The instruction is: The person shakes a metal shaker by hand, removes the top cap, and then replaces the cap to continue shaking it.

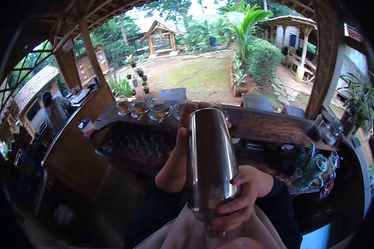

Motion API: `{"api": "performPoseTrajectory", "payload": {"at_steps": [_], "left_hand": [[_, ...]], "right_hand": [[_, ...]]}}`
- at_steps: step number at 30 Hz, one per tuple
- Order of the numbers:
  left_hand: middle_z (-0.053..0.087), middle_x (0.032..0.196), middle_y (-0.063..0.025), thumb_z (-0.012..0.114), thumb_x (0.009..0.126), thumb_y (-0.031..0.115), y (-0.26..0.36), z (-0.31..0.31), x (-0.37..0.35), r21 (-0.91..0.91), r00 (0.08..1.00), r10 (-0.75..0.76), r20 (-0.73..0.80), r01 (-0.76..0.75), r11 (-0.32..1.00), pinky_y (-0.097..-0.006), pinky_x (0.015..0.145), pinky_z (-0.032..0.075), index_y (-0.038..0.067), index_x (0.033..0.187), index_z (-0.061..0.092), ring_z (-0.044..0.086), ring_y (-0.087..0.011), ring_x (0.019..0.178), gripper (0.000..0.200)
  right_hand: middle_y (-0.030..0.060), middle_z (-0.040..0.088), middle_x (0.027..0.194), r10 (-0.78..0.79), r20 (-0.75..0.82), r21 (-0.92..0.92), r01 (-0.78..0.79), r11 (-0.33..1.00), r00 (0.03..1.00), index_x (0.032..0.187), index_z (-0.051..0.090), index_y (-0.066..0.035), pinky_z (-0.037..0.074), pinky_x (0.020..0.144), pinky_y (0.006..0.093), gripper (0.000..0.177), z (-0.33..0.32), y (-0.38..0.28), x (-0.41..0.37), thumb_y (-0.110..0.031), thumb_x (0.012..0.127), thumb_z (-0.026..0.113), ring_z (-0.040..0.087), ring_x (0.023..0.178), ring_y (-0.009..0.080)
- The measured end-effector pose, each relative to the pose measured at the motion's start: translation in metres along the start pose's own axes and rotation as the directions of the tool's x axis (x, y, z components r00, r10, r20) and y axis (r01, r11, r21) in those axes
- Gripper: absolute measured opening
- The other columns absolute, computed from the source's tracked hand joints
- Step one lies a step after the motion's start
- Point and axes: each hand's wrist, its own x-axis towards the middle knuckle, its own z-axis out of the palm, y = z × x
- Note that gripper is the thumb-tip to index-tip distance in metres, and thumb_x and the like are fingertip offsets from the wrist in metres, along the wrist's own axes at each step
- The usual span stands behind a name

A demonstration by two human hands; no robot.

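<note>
A shiny metal cocktail shaker (210, 153) is held between my two hands in front of my body, slightly tilted, its broad flat end up. My left hand (183, 135) presses along its far left side, with the fingers partly hidden behind the metal. Lower down, my right hand (243, 197) is closed around the narrower bottom end. Just beyond the shaker, several glass cups on saucers (158, 108) stand in a row on the wooden counter (274, 126), some with amber liquid in them. The shaker hides part of that row.
Several upturned-looking glasses (145, 143) sit on the lower shelf. A lidded cup (86, 125) stands at the counter's left end. To the right are glass jars (328, 130) and a greenish glass pitcher (313, 172). Another person (56, 107) is at the far left, beside a wooden side counter (77, 141).
</note>
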Motion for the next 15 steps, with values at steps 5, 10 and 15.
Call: {"api": "performPoseTrajectory", "payload": {"at_steps": [5, 10, 15], "left_hand": [[0.064, 0.098, -0.0161, 0.04, 0.092, 0.044, -0.009, -0.102, 0.047, -0.331, 0.827, -0.421, -0.372, 0.306, 0.893, -0.0448, 0.075, 0.053, 0.006, 0.106, 0.056, 0.064, -0.0298, 0.084, 0.043], [0.06, 0.109, -0.0151, 0.035, 0.094, 0.038, -0.006, -0.044, 0.073, -0.163, 0.755, -0.407, -0.514, 0.38, 0.911, -0.0467, 0.088, 0.047, 0.003, 0.117, 0.05, 0.06, -0.0294, 0.098, 0.044], [0.057, 0.115, -0.0164, 0.05, 0.092, 0.031, -0.025, -0.027, 0.066, -0.084, 0.938, -0.329, 0.109, 0.339, 0.937, -0.0425, 0.09, 0.049, 0.007, 0.124, 0.044, 0.058, -0.0272, 0.105, 0.04]], "right_hand": [[0.0149, 0.054, 0.12, 0.725, 0.188, -0.369, -0.636, 0.677, 0.663, 0.107, 0.061, -0.012, 0.033, 0.097, 0.0516, 0.043, -0.031, 0.058, -0.04, -0.034, 0.071, 0.07, 0.045, 0.118, 0.0345], [0.01, 0.059, 0.115, 0.76, 0.124, -0.445, -0.649, 0.617, 0.638, 0.099, 0.064, -0.009, 0.035, 0.099, 0.0482, 0.041, -0.057, 0.068, 0.03, -0.02, 0.062, 0.079, 0.049, 0.116, 0.0326], [-0.0013, 0.061, 0.103, 0.136, 0.318, -0.409, 0.006, 0.913, 0.938, 0.096, 0.059, -0.023, 0.039, 0.089, 0.0492, 0.035, -0.044, 0.025, 0.038, -0.022, 0.065, 0.076, 0.054, 0.107, 0.0242]]}}
